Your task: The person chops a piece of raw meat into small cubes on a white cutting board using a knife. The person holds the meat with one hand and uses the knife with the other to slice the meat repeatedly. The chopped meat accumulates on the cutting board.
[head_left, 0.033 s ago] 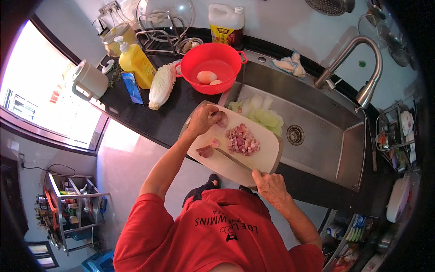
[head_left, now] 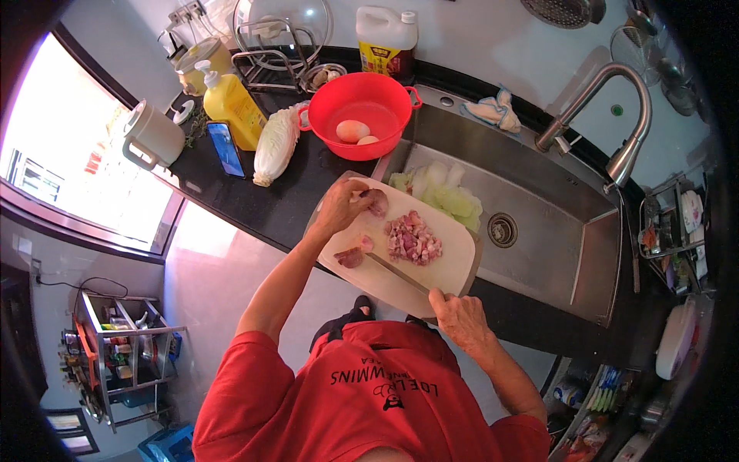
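A white cutting board lies on the counter at the sink's left edge. My left hand is at its far left corner, fingers closed on a piece of raw meat. My right hand grips the handle of a knife at the near right side. The blade lies low over the board, its tip beside a small pale-pink meat scrap and a darker meat chunk. A pile of diced raw meat sits mid-board, between the blade and the sink.
The steel sink holds pale green leaves under a curved faucet. Behind the board stands a red basin with eggs. Further left are a napa cabbage, a phone, a yellow pump bottle and a white kettle.
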The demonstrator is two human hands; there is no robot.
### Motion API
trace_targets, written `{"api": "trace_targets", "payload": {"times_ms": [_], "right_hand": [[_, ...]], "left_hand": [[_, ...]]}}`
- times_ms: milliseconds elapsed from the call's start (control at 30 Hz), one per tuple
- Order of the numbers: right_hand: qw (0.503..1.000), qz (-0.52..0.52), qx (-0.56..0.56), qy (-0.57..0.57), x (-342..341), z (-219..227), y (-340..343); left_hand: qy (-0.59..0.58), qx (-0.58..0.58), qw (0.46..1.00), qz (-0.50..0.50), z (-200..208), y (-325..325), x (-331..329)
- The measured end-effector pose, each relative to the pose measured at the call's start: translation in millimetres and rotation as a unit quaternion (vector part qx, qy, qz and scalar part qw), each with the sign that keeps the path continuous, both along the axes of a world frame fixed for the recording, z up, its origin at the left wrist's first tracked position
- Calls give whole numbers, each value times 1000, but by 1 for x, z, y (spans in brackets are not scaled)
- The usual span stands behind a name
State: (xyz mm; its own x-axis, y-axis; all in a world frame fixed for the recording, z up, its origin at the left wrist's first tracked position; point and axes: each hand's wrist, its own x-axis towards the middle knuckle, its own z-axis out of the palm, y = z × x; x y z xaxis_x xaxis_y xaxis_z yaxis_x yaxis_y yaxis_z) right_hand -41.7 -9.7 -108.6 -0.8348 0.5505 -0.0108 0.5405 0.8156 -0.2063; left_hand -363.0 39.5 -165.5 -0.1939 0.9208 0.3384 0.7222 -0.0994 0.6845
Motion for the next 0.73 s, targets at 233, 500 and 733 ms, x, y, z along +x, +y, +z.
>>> {"api": "trace_targets", "payload": {"times_ms": [233, 500, 733], "right_hand": [[999, -20, -47, 1, 12, 0, -3], [993, -62, -54, 84, 42, 3, -4], [976, -167, -114, 83, 82, 4, -14]], "left_hand": [[-70, -46, 995, 59, 27, -68, 5], [4, 12, 993, -115, 69, 2, 14], [191, -188, 950, -162, 6, 116, 37]]}}
